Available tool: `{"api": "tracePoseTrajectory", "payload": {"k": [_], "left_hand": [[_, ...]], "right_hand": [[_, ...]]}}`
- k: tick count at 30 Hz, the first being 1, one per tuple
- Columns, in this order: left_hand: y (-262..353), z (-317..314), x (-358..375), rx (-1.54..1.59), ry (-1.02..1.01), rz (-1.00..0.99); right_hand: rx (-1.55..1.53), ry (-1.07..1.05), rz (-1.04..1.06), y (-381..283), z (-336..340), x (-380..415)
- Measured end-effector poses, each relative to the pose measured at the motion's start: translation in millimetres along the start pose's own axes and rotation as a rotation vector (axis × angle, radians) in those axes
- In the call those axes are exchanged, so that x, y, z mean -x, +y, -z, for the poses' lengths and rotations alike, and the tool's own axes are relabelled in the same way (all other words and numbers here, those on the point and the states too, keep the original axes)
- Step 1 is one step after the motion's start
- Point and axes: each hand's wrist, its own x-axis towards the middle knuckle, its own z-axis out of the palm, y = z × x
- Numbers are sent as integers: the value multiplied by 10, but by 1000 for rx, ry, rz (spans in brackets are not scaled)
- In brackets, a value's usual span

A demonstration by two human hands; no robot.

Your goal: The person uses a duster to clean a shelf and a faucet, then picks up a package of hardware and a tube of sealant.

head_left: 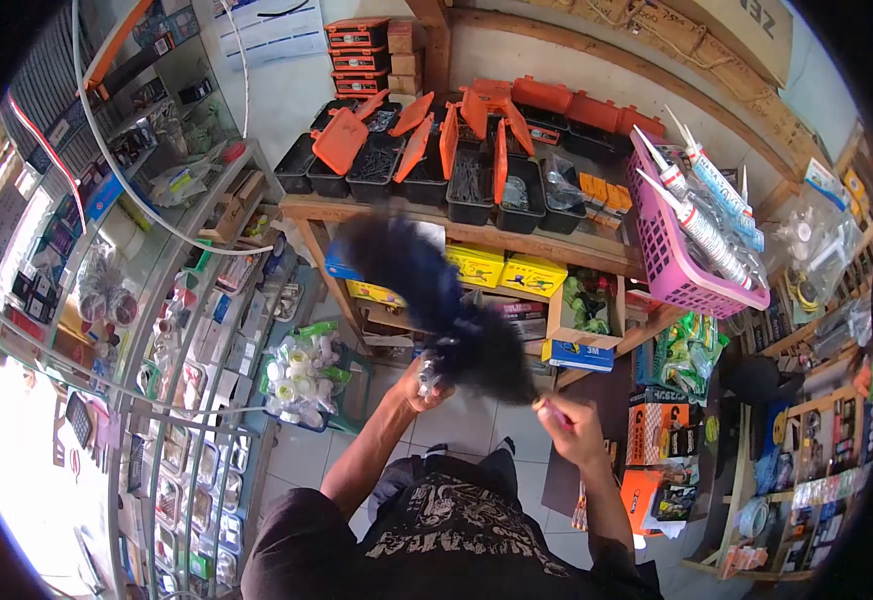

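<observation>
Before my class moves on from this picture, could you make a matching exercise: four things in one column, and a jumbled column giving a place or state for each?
Things
1. Dark, fluffy blue-black duster
2. Pink plastic basket
3. Black plastic bins with orange lids
4. Yellow cardboard boxes

Places and states
A. Several lids raised
B. Under the top of the wooden bench
C. Blurred, by the left hand and right hand
D. Holding white-nozzled tubes

Right pairs: 1-C, 2-D, 3-A, 4-B
</observation>
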Motion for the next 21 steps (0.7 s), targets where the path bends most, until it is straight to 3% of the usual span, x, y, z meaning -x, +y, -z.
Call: {"api": "tracePoseTrajectory", "payload": {"k": [1,2,5,6,7,9,10,11,13,15,16,17,19,21], "left_hand": [[23,-100,11,13,233,-31],[52,8,9,9,229,-32],[80,636,63,292,-103,290],[35,554,-85,128,-464,239],[21,577,-53,131,-462,237],[34,601,24,152,-226,165],[56,588,29,-100,38,26],[64,578,11,-103,35,26],[30,124,19,69,-166,60],[-42,-159,42,248,-358,92],[-61,-86,8,310,-479,166],[-130,-82,39,313,-478,170],[-374,-68,163,496,-213,282],[-637,-50,169,492,-254,404]], "right_hand": [[14,-63,49,13,-13,20],[15,-60,53,23,-1,20],[65,-38,56,29,48,10],[35,20,44,-8,69,-37],[6,79,34,-33,76,-63],[51,54,32,-57,26,-33],[54,14,83,-64,-2,-26],[58,-26,130,-64,-19,-4],[64,17,136,53,9,15],[-114,227,84,180,26,17],[-378,275,-75,171,18,29],[-553,257,-171,156,65,-1],[-456,410,43,384,-153,-114],[-392,329,-32,466,-248,-159]]}}
